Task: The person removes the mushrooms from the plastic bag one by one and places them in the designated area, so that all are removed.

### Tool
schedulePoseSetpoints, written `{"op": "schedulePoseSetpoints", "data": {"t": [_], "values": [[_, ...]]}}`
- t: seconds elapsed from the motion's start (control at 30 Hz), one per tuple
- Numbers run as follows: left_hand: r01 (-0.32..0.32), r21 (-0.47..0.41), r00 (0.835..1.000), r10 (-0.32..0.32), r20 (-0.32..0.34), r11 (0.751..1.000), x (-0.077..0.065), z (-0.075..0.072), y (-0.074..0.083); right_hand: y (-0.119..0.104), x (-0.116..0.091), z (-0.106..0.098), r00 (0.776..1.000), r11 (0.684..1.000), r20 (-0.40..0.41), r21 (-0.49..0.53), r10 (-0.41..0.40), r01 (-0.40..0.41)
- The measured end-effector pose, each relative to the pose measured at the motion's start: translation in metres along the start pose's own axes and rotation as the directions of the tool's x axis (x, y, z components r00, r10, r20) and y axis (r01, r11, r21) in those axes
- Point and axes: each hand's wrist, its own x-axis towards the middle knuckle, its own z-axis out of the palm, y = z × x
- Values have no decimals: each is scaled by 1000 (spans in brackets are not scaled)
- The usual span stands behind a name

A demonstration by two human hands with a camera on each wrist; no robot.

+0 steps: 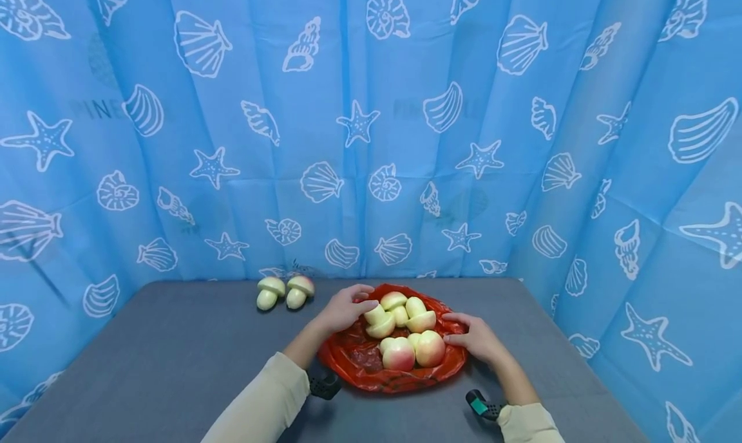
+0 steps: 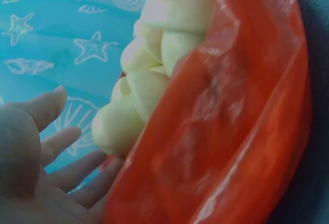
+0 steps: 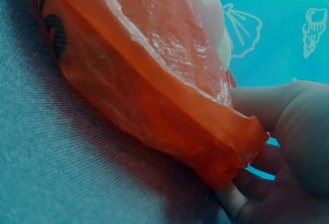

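A red plastic bag (image 1: 371, 384) lies on the table with its mouth spread wide. Inside sit several pale mushroom-shaped pieces (image 1: 426, 320), some with pinkish caps. My left hand (image 1: 343, 311) is at the bag's left rim, beside the nearest piece. In the left wrist view its fingers (image 2: 85, 172) are loosely extended, their tips at the bag's edge. The right hand (image 1: 478, 339) pinches the bag's right rim. In the right wrist view the thumb (image 3: 262, 103) lies over the inner side of the plastic and the other fingers are behind it.
Two more mushroom-shaped pieces (image 1: 297, 293) stand at the back of the grey table (image 1: 191, 359), left of the bag. A blue curtain (image 1: 406, 140) with white shell prints hangs behind and to the sides. Each wrist wears a dark camera mount (image 1: 324, 386).
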Motion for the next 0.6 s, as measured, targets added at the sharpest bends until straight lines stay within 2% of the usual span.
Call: {"op": "schedulePoseSetpoints", "data": {"t": [0.33,0.6], "values": [[-39,141,999,36,21,989,-4,13,-1,-2,-2,0,1000,1000,-4,4,-1,1],[-49,172,998,53,-22,984,-6,17,-4,1,1,1,1000,1000,-4,9,-7,7]]}}
